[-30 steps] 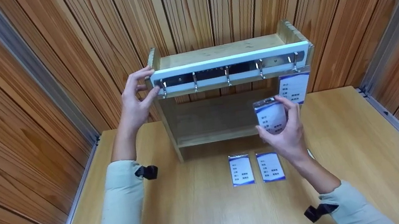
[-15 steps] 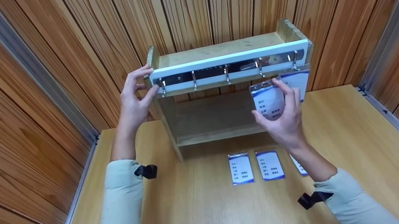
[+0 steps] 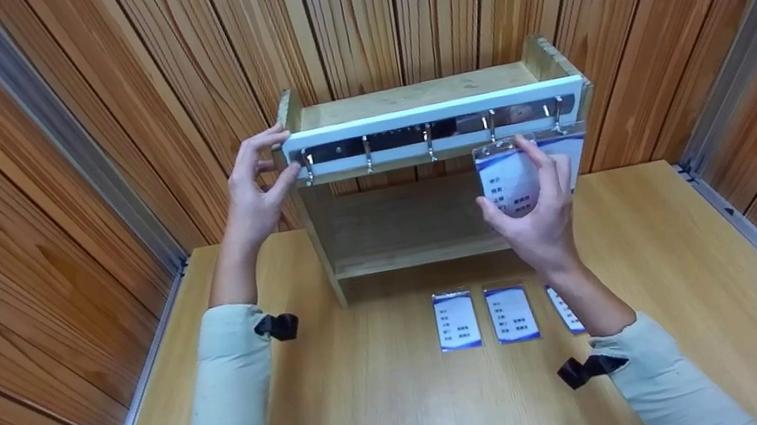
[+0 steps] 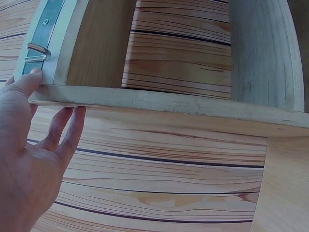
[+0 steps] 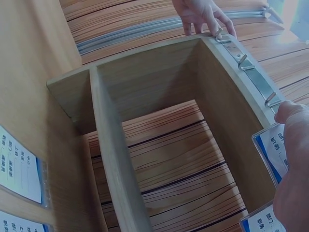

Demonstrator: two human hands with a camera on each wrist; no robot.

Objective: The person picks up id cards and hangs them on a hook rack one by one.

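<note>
My left hand (image 3: 255, 194) grips the left end of a small wooden shelf (image 3: 406, 97); its thumb lies on the front hook rail (image 3: 402, 118), with the other fingers against the side panel. In my right hand (image 3: 540, 225), a clear-sleeved name badge (image 3: 505, 173) is pinched between thumb and fingers. The badge's top edge is just below the fourth hook (image 3: 490, 122) from the left; whether it touches the hook cannot be told. Directly right of it a second badge (image 3: 575, 147) hangs from the rightmost hook, partly covered by the right hand and held badge.
Three more badges lie in a row on the wooden table (image 3: 379, 410): a left one (image 3: 456, 322), a middle one (image 3: 512, 314) and a right one (image 3: 563, 306) partly hidden by the right forearm. Wood-panelled walls (image 3: 354, 11) enclose the table behind and at both sides.
My right hand has raised the held badge from in front of the shelf's opening up to the hook rail. The left hand has stayed on the shelf's left end.
</note>
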